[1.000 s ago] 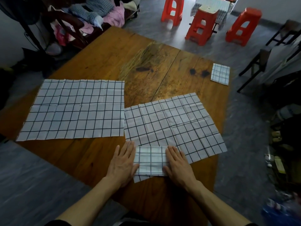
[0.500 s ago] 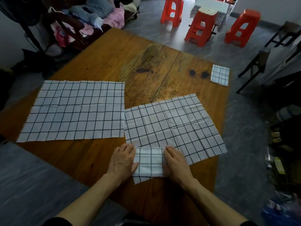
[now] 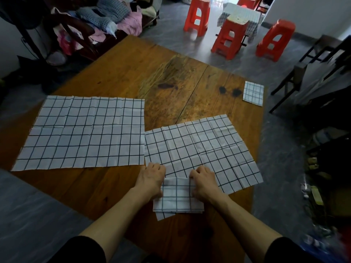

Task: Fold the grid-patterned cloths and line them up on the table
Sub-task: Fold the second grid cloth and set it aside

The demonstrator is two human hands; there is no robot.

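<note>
Fingers of left hand and right hand curl around the folded cloth at the table's near edge; it overlaps a flat cloth; another folded cloth lies far right.

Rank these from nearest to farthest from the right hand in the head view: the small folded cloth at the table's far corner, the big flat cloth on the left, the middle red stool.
1. Big flat cloth, left of the right hand.
2. Small folded cloth, far right corner.
3. Middle red stool, on the floor beyond the table.
</note>
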